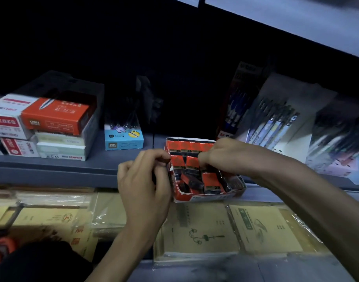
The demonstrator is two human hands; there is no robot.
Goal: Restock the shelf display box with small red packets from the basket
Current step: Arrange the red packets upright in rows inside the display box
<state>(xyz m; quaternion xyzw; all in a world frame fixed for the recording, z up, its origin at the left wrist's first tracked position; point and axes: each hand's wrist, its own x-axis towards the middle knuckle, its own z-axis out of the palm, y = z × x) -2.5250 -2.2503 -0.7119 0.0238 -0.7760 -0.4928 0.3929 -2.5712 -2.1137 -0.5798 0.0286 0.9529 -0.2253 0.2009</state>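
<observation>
At the front edge of the shelf (52,165), the left hand (142,180) pinches the display box (207,195) wall. The right hand (221,155) curls among the red packets (210,179) inside; its hold is hidden. Hold the box steady and stand packets straight.

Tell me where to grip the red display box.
Take the display box by its left wall, likely from the left: that upright rim is exposed, where the left hand pinches it; the right hand covers the right side and red packets fill the inside.
</observation>
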